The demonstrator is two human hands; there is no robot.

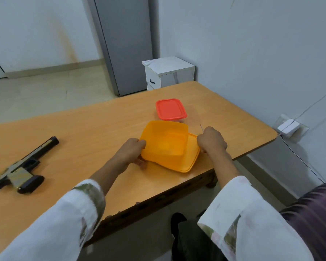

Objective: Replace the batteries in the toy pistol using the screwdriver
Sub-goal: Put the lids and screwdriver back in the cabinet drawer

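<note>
The toy pistol (21, 168), black and tan, lies on its side at the left of the wooden table (94, 125). An orange plastic container (165, 140) sits tilted over its orange lid (193, 157) near the table's front right. My left hand (133, 151) grips the container's left edge. My right hand (212, 139) is curled at the container's right side and holds a thin screwdriver (201, 128), whose metal shaft sticks up above the fist. The container looks empty inside.
A closed box with a red lid (170, 109) stands just behind the orange container. A white bedside cabinet (167, 72) stands beyond the table's far edge. A wall socket with a charger (288, 127) and cable is at the right.
</note>
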